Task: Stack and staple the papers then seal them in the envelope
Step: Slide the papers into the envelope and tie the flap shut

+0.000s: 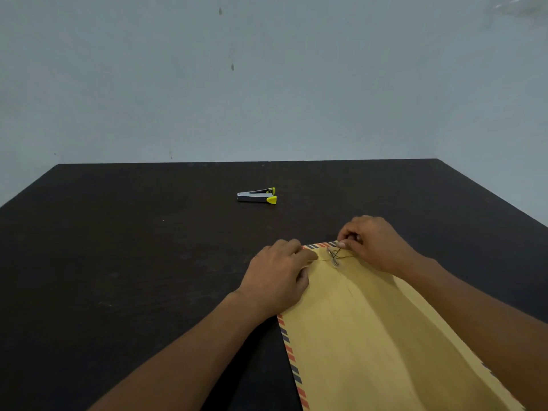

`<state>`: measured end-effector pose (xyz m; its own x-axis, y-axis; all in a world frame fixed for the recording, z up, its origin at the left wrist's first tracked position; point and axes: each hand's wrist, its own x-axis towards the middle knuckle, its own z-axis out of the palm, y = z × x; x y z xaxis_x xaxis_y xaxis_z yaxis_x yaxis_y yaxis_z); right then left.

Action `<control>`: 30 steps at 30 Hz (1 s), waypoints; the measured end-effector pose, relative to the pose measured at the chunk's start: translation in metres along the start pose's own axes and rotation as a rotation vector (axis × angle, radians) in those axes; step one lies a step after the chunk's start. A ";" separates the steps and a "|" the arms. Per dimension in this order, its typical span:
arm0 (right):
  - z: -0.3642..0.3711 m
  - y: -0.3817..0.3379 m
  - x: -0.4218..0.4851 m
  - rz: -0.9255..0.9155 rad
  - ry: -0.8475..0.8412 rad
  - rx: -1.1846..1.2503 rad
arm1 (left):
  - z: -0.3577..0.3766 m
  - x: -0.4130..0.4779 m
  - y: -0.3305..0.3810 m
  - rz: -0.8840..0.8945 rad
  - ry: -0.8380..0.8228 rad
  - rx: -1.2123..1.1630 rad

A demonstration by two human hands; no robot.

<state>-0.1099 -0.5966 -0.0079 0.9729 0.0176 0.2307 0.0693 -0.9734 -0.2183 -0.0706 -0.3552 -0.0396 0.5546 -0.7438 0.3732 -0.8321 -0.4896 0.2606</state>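
Note:
A large yellow-brown envelope (373, 336) with a red-and-blue striped border lies flat on the dark table, its flap end away from me. A thin dark string (334, 254) is wound crosswise around two small round clasps at the folded flap. My right hand (373, 241) pinches the end of that string just above the flap's far edge. My left hand (278, 274) lies palm down on the envelope's far left corner, fingers pressing beside the clasps. No loose papers are in sight.
A silver stapler (257, 196) with yellow tips rests farther back on the dark table (118, 247), left of the envelope's flap. A pale wall rises behind the table's far edge.

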 end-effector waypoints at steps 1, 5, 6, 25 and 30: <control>0.000 0.000 -0.001 -0.008 0.006 -0.007 | 0.001 0.001 0.000 0.045 -0.006 0.028; -0.002 0.001 -0.005 -0.046 -0.005 -0.080 | 0.001 0.009 0.001 0.174 -0.105 0.084; -0.001 0.002 -0.007 -0.053 -0.004 -0.094 | 0.001 0.010 0.001 0.168 -0.125 0.061; -0.012 -0.043 -0.074 -0.088 -0.242 -0.047 | 0.002 0.008 0.000 -0.042 -0.084 -0.165; -0.010 -0.066 -0.051 -0.098 -0.312 -0.058 | -0.001 0.006 0.001 -0.076 -0.023 -0.234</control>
<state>-0.1663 -0.5359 0.0039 0.9835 0.1723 -0.0552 0.1622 -0.9749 -0.1528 -0.0678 -0.3593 -0.0363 0.6127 -0.7203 0.3253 -0.7614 -0.4277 0.4872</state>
